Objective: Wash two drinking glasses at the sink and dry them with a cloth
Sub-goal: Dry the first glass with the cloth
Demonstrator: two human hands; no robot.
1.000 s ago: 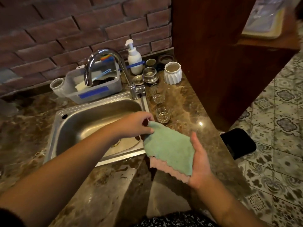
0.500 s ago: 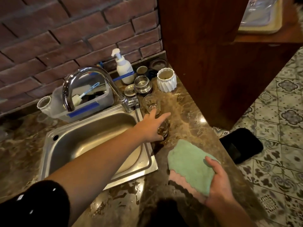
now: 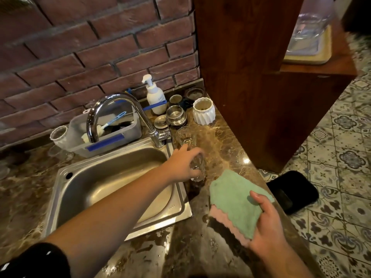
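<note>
Step in hand, as I judge it: drying.
- My left hand (image 3: 184,165): curled round the near glass (image 3: 197,170), which stands on the bench (image 3: 222,151) by the sink (image 3: 112,177) at its right rim.
- Second glass (image 3: 185,136): just behind.
- My right hand (image 3: 267,227): grips the cloth (image 3: 234,203).
- Next: lift the glass to the cloth.

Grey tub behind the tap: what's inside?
A blue-handled brush leans in the grey tub, next to a dark item. The tap crosses in front and the tub's frosted wall blurs the lower part, so the bottom cannot be seen.
</note>
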